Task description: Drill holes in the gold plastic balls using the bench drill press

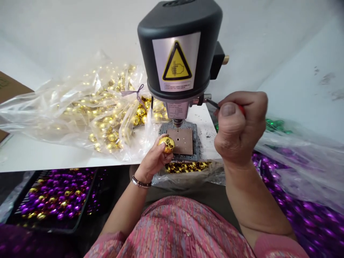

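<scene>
Between the thumb and fingers of my left hand (159,154) is a shiny gold ball (167,144), held at the front left of a brown plate (184,145) with a small hole in it. The plate lies on the grey base of a black bench drill press (178,53). Above the plate, the drill bit (177,126) points down, apart from the ball. My right hand (239,125) is closed in a fist round the drill press lever (213,104), at the machine's right side; a bit of its red grip shows between the fingers.
Clear plastic bags of gold balls (107,114) cover the left of the white table (53,154). Below the front edge sits an open bag of gold balls (188,167). A black crate (88,204) of purple and gold balls stands lower left, with bagged purple balls (303,218) at right.
</scene>
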